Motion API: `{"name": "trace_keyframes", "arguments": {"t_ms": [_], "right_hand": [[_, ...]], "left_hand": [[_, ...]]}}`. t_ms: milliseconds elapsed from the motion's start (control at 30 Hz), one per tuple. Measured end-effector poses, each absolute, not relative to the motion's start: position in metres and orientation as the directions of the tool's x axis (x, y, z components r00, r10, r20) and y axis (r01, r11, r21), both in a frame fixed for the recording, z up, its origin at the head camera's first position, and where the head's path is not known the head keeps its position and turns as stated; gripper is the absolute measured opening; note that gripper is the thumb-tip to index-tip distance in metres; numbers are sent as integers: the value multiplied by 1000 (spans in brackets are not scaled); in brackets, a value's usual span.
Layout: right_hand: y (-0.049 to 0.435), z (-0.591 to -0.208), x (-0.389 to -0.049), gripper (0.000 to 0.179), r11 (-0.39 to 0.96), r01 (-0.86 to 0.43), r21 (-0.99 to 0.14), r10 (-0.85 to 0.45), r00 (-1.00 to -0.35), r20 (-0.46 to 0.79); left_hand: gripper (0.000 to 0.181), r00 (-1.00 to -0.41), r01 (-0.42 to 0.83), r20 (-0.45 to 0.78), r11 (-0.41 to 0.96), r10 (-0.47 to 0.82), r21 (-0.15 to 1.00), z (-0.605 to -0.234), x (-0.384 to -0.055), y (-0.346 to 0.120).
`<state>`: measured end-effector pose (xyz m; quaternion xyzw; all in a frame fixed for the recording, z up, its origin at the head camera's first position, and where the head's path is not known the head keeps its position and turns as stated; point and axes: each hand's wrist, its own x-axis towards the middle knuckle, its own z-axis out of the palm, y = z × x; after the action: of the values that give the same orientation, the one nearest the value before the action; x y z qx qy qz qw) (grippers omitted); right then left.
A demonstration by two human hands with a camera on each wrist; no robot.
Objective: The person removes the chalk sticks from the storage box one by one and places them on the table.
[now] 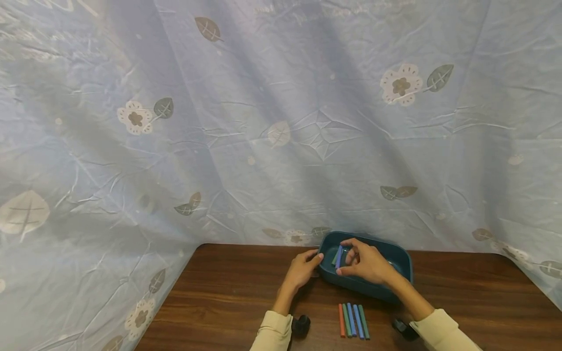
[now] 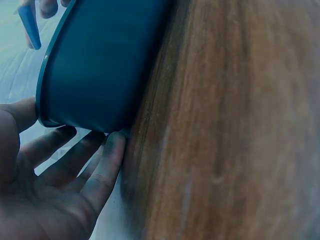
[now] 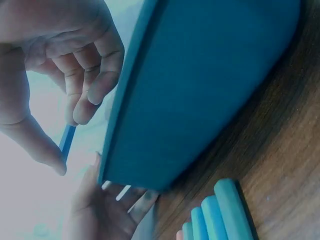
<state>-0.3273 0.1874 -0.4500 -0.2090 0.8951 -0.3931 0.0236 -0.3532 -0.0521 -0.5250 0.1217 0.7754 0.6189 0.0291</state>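
A dark teal oblong tub (image 1: pixel 369 289) stands near the back of the wooden table. My left hand (image 1: pixel 301 271) holds its left end, thumb at the rim and fingers against the outer wall, as the left wrist view also shows. Above the tub's left part, my right hand (image 1: pixel 368 265) pinches a blue chalk-like stick (image 1: pixel 339 257) by its two ends between thumb and index finger. A green stick (image 1: pixel 335 258) shows just behind it, inside the tub. In the right wrist view, the curled fingers hide most of the blue stick (image 3: pixel 67 142).
In front of the tub lie several similar sticks side by side: a red one (image 1: pixel 342 320), green ones (image 1: pixel 364 321) and blue ones (image 1: pixel 358 321). A pale patterned sheet (image 1: pixel 281 170) hangs behind the brown table (image 1: pixel 228 287). Black devices (image 1: pixel 301 325) sit at both wrists.
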Motion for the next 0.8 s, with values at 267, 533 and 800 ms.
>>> {"name": "trace_keyframes", "arguments": {"t_ms": [267, 533, 800], "right_hand": [[190, -448, -314, 83, 605, -393, -693, -428, -894, 133], [191, -446, -304, 82, 568, -398, -720, -453, -882, 130], [194, -447, -292, 81, 503, -425, -752, -498, -854, 150]], "left_hand": [[47, -967, 164, 120, 191, 223, 968, -524, -351, -52], [48, -972, 153, 108, 218, 209, 964, -523, -352, -52], [47, -973, 149, 106, 210, 203, 966, -525, -352, -53]]}}
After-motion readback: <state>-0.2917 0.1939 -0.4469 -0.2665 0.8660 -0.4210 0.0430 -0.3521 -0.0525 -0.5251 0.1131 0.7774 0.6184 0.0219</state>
